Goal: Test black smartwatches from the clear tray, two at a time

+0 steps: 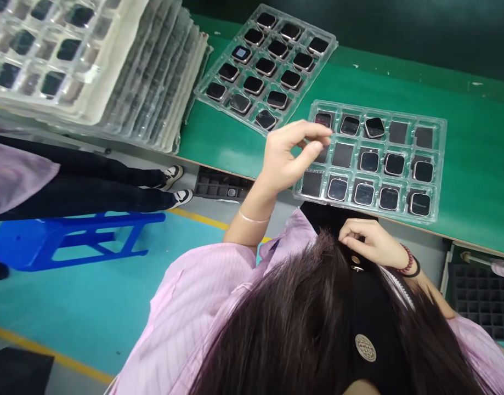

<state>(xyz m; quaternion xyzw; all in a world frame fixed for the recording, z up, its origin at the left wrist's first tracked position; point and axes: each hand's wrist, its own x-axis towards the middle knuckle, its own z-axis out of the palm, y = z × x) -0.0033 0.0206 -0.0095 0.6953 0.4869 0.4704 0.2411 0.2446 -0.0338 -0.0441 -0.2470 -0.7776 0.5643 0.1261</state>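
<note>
Green counter (379, 82) runs along the far side, one stack of clear trays (153, 77) at left, layers too blurred to count. Next, one slanted tray (219, 106) carries fifteen watches (265, 66). Over the left end of the right-hand tray (441, 164), my left fingers (315, 130) are slightly parted, nothing visible between; I'd best handle watches by their rims, off the glass. That tray shows ten watches and five bare pockets (398, 133), one partly hidden. Nearer, my right fingers (358, 226) curl; whether they hold anything, I can't tell.
</note>
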